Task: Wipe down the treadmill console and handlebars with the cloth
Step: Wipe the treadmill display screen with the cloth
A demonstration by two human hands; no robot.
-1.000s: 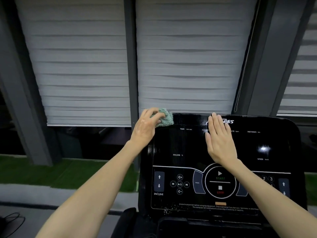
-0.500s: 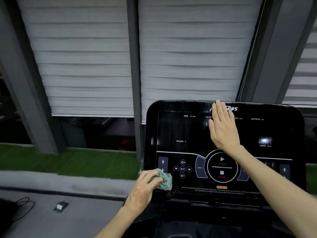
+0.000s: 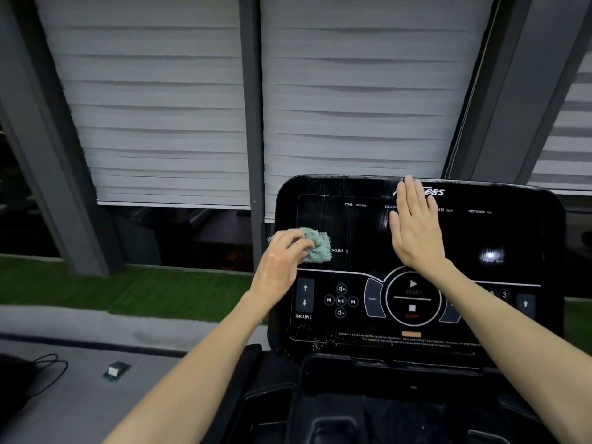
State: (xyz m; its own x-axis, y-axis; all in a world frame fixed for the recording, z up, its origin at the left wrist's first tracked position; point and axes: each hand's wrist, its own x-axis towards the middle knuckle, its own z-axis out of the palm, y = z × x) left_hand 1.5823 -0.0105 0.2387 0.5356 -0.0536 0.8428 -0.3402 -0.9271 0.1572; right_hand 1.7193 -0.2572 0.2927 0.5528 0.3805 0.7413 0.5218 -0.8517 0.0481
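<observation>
The black treadmill console (image 3: 358, 232) stands in front of me, glossy, with wet streaks on its upper left and specks along its lower edge. My left hand (image 3: 282, 264) grips a bunched pale green cloth (image 3: 317, 245) and presses it against the console's left side, just above the INCLINE buttons. My right hand (image 3: 415, 229) lies flat on the upper middle of the screen, fingers straight and together, reaching the top edge. No handlebars show in this view.
Black trays and cup holders (image 3: 368, 405) sit below the console. Behind it hang white blinds (image 3: 160, 107) between grey window posts (image 3: 251, 123). A green turf strip (image 3: 128, 290), a small box (image 3: 115, 370) and a black cable (image 3: 48, 370) lie on the grey floor at left.
My left hand swept the cloth from the console's top left corner down to its bottom left, then back up to mid-height. My right hand stayed flat on the screen.
</observation>
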